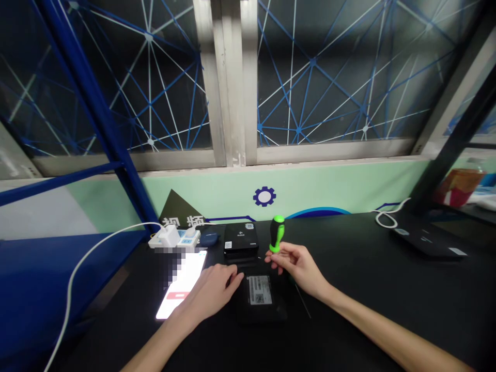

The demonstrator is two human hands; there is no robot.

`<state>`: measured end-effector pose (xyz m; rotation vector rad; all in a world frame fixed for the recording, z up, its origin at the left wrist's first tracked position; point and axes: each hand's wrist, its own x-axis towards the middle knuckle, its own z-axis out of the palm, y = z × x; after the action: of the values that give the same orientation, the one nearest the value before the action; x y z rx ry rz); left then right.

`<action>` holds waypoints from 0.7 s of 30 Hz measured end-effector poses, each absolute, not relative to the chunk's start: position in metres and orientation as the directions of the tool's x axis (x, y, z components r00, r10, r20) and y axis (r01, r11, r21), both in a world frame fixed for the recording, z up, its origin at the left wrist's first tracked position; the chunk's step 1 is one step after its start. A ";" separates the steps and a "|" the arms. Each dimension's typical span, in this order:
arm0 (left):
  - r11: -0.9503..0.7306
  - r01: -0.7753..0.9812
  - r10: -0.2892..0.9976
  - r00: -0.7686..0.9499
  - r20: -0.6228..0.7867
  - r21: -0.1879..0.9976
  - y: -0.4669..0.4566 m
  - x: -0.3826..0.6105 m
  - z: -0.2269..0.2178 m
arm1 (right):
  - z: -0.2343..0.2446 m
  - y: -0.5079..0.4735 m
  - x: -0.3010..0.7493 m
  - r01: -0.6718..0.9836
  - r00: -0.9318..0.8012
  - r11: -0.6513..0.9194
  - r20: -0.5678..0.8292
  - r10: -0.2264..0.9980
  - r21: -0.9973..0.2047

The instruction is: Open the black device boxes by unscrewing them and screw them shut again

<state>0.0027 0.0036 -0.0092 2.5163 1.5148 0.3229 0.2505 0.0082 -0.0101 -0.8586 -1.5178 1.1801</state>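
Note:
Between my hands a flat black box (pixel 275 306) lies on the dark table, its white printed label facing up. My left hand (pixel 217 288) is at the box's far left corner, fingers bent and thumb against the edge; the fingertips are partly hidden. My right hand (pixel 296 264) pinches a green and black screwdriver (pixel 276 235) low on its handle. The handle stands nearly upright above the box's far right corner, and my fingers cover its lower end. A thin metal rod (pixel 304 302) lies on the table under my right hand.
Behind the labelled box sits another black box (pixel 240 238). A lit phone (pixel 184 292) lies beside my left forearm. Further back are a power strip (pixel 158 240) with a white charger (pixel 169 236) and cables. At the right lie a black flat device (pixel 428 242) and a white cable (pixel 385 221).

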 end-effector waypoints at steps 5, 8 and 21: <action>-0.458 0.845 0.887 0.454 0.079 0.276 0.002 0.004 -0.006 | -0.009 0.008 0.253 -0.079 -0.345 0.246 0.258 0.902 -0.966; -0.458 0.841 0.887 0.454 0.085 0.288 0.002 0.004 -0.005 | -0.005 0.007 0.252 -0.071 -0.307 0.246 0.256 0.917 -0.967; -0.444 0.846 0.893 0.443 0.076 0.294 0.001 0.003 -0.004 | 0.004 0.006 0.262 -0.080 -0.226 0.329 0.339 0.913 -0.941</action>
<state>0.0035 0.0012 -0.0041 2.4813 1.5200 0.3257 0.2625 0.0057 0.0044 -0.7988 -1.4925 1.1321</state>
